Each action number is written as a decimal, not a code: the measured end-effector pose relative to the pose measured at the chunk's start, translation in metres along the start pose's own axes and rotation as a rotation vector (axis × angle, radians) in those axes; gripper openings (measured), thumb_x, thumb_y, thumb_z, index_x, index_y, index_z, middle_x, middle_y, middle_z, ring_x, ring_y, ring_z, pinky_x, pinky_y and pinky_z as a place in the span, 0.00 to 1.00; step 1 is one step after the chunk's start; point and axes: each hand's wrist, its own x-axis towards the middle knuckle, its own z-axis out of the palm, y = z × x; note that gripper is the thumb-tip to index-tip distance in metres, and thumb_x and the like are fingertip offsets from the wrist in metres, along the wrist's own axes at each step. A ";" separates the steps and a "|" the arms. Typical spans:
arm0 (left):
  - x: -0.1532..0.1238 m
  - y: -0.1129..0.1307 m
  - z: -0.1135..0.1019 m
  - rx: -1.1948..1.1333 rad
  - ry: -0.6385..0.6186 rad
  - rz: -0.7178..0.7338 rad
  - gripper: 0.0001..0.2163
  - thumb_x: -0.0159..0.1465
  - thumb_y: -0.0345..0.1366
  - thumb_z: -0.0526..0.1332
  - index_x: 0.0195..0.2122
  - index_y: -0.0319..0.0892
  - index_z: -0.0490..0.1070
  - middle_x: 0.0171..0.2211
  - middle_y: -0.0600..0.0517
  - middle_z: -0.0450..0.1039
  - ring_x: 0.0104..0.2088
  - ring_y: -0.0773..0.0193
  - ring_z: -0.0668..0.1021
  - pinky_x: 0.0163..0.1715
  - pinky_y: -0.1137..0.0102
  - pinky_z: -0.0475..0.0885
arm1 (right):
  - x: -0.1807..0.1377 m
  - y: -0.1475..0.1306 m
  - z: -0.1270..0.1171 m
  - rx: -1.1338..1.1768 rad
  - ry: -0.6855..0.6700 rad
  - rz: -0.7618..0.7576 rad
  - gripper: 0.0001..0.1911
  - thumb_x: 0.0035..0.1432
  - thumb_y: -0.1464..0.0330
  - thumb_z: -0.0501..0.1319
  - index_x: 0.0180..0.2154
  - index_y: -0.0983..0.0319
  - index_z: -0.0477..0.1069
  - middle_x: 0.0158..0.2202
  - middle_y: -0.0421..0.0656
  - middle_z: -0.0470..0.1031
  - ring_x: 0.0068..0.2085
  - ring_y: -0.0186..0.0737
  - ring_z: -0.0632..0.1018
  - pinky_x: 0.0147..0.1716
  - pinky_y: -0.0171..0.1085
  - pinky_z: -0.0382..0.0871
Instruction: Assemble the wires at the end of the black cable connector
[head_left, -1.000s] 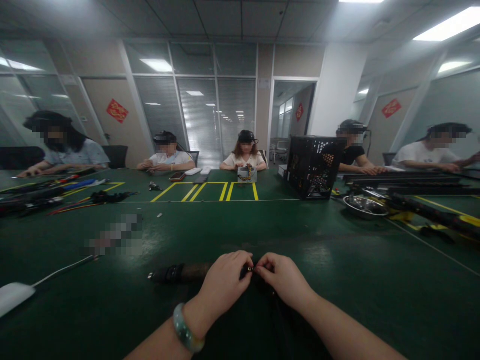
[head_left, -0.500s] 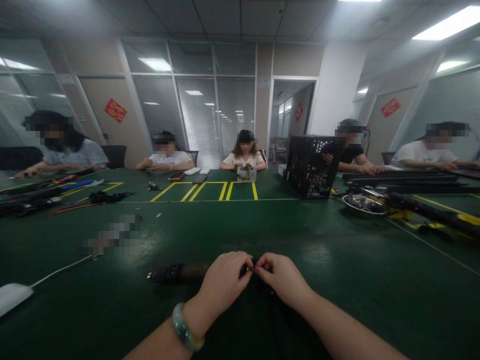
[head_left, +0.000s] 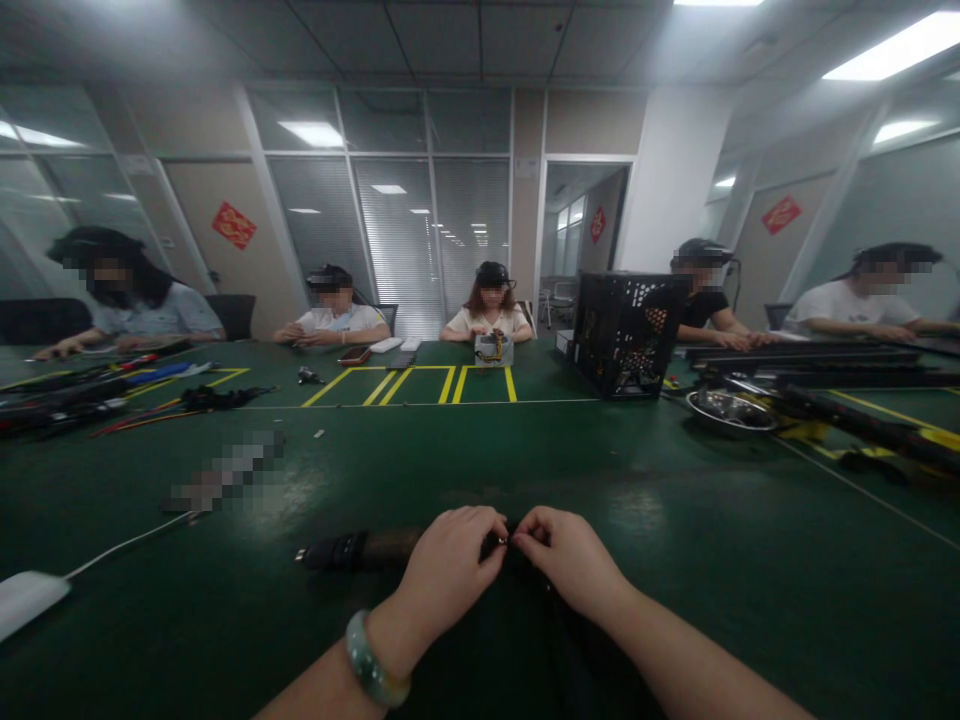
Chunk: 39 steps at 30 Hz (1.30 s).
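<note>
A dark cylindrical tool that looks like an electric screwdriver point(head_left: 360, 550) lies crosswise on the green table, its metal tip pointing left. My left hand point(head_left: 454, 555), with a green bangle on its wrist, is closed over the tool's right end, so that end is mostly hidden. Close against it, my right hand point(head_left: 566, 555) pinches with thumb and index finger. A tiny shiny metal part point(head_left: 504, 541) shows between both sets of fingertips. What the right fingers hold is too small and dark to name. Below that hand a dark strand is dimly visible.
At left lie a white box point(head_left: 30, 603) with a cord and bundled cables point(head_left: 202, 398). A black computer case point(head_left: 630, 335), a metal bowl point(head_left: 731, 410) and long black bars point(head_left: 810, 358) stand at right. Several people sit across the table point(head_left: 450, 450).
The fingertips of both hands have shifted very slightly around the small metal part, which shows less now. The tool stays in place. The whole view has moved a little.
</note>
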 end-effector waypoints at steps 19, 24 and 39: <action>-0.002 0.001 0.000 0.004 0.029 0.025 0.07 0.59 0.31 0.58 0.38 0.46 0.70 0.40 0.54 0.74 0.41 0.60 0.74 0.46 0.64 0.66 | 0.000 -0.002 0.000 -0.025 -0.011 -0.008 0.06 0.58 0.66 0.60 0.33 0.58 0.75 0.25 0.37 0.75 0.26 0.34 0.75 0.24 0.30 0.58; -0.001 0.002 -0.001 -0.003 0.025 0.022 0.06 0.60 0.31 0.57 0.38 0.46 0.71 0.40 0.53 0.74 0.41 0.60 0.74 0.46 0.64 0.66 | -0.001 -0.004 -0.002 -0.016 -0.030 -0.003 0.06 0.58 0.66 0.59 0.34 0.59 0.74 0.25 0.37 0.75 0.26 0.33 0.74 0.24 0.30 0.59; -0.001 -0.001 0.001 -0.026 0.017 0.038 0.07 0.59 0.34 0.61 0.39 0.46 0.70 0.41 0.54 0.74 0.42 0.59 0.74 0.46 0.63 0.65 | -0.002 -0.005 -0.002 -0.020 -0.024 -0.018 0.05 0.58 0.67 0.60 0.34 0.58 0.75 0.26 0.36 0.76 0.27 0.33 0.74 0.24 0.30 0.58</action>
